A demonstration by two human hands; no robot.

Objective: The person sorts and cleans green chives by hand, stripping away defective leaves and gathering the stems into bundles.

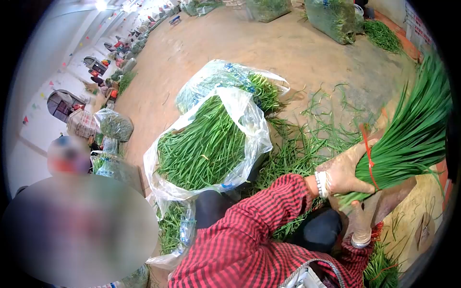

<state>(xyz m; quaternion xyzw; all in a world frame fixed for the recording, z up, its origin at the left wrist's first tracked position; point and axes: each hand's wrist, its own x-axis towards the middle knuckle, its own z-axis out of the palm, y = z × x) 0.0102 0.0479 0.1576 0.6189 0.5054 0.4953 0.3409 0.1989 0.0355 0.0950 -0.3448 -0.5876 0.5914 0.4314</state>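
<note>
A thick bundle of garlic chives (408, 129) lies at the right, its leaves fanning up and right. A red tie (370, 161) circles it near the stem ends. My left hand (346, 172), in a thin pale glove, is closed around the bundle beside the tie. My right hand (363, 222), also gloved, is just below the stem ends with one digit pointing up at them. Most of its fingers are hidden or unclear. More red ties (377, 231) lie near my right wrist.
A clear plastic bag (206, 144) full of chives stands in front of my knees. Loose chives (307, 144) litter the floor. A blurred person (79, 225) is at the left. Filled bags (331, 19) stand at the back, and tied chives (382, 269) lie at bottom right.
</note>
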